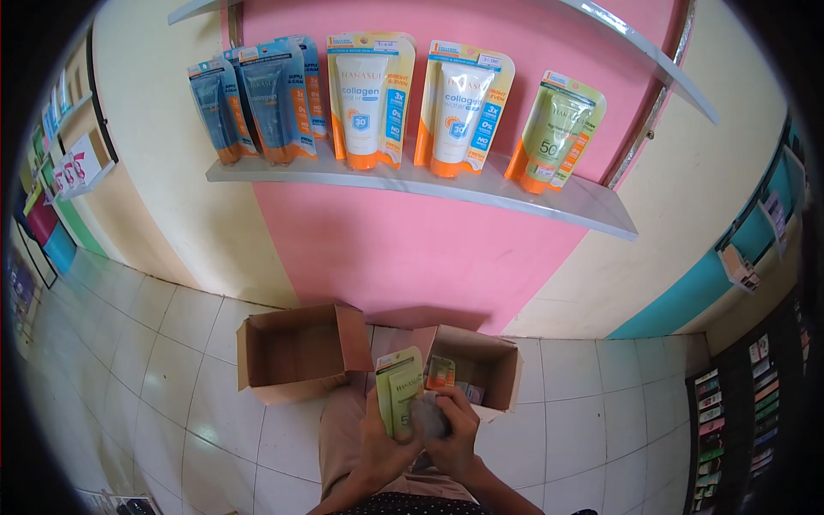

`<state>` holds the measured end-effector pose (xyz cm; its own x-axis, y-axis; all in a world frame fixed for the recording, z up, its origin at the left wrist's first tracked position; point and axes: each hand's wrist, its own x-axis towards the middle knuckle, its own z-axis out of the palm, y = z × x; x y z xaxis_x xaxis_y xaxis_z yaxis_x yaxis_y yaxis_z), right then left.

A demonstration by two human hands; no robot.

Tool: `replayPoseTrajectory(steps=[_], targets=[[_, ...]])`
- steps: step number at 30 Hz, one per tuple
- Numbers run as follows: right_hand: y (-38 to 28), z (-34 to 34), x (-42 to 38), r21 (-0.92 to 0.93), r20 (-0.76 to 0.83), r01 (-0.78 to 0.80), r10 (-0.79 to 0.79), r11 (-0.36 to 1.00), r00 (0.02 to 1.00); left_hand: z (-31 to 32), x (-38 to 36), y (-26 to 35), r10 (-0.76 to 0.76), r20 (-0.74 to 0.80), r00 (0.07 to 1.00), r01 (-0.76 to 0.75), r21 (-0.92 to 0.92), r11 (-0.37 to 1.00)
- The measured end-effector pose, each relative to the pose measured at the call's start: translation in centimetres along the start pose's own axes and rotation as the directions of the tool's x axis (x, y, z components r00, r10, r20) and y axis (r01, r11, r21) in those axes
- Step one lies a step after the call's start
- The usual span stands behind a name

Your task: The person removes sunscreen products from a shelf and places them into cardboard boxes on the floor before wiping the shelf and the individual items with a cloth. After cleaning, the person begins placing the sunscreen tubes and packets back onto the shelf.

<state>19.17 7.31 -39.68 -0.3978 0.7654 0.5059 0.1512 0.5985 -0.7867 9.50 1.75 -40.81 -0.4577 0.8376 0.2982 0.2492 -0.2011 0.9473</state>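
Okay, head cam: the left hand (382, 448) pinches the green pack (398, 388) low down, near the right box (511, 379). The right hand (460, 424) clutches a blurry grey wad (430, 417), maybe cloth, beside it. I'd support the pack's back and keep pressure light.

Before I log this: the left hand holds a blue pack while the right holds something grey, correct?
Not quite: the head view shows the left hand holding a green pack, not a blue one. The right hand does hold something grey.
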Motion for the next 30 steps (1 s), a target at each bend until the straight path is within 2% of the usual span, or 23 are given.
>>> replayPoseTrajectory(steps=[5, 11, 13, 15, 17, 22, 26, 30], targets=[[-0.4, 0.4, 0.1, 0.029, -0.027, -0.021, 0.022, 0.999, 0.999, 0.0, 0.3, 0.1, 0.009, -0.05, 0.999, -0.006, 0.059, 0.998], [-0.2, 0.0, -1.5, 0.015, 0.084, -0.072, 0.071, 0.997, 0.994, 0.0, 0.0, 0.2, -0.013, -0.062, 0.998, 0.018, 0.082, 0.997], [-0.3, 0.0, -0.7, 0.016, 0.001, -0.069, 0.069, 0.997, 0.998, 0.2, 0.0, 0.4, -0.033, -0.049, 0.998, 0.038, 0.101, 0.994], [-0.4, 0.2, 0.0, 0.028, -0.009, -0.064, 0.064, 0.998, 0.998, 0.4, 0.0, 0.1, -0.004, -0.054, 0.999, 0.006, 0.04, 0.999], [-0.3, 0.3, 0.2, 0.012, -0.013, -0.05, 0.05, 0.999, 0.999, 0.0, 0.2, 0.7, -0.018, -0.035, 0.999, 0.02, 0.071, 0.997], [-0.2, 0.4, -0.7, 0.003, 0.065, -0.076, 0.076, 0.997, 0.995, -0.6, 0.2, 0.2, -0.037, -0.048, 0.998, 0.044, 0.158, 0.987], [-0.4, -0.4, -0.6, 0.016, 0.113, -0.091, 0.089, 0.996, 0.99, -0.5, 0.5, 1.0, -0.081, -0.014, 0.997, 0.082, 0.117, 0.99], [-0.4, -0.2, 0.1, 0.008, 0.079, -0.086, 0.085, 0.996, 0.993, -0.1, 0.3, 0.3, -0.094, 0.0, 0.996, 0.094, 0.015, 0.995]])
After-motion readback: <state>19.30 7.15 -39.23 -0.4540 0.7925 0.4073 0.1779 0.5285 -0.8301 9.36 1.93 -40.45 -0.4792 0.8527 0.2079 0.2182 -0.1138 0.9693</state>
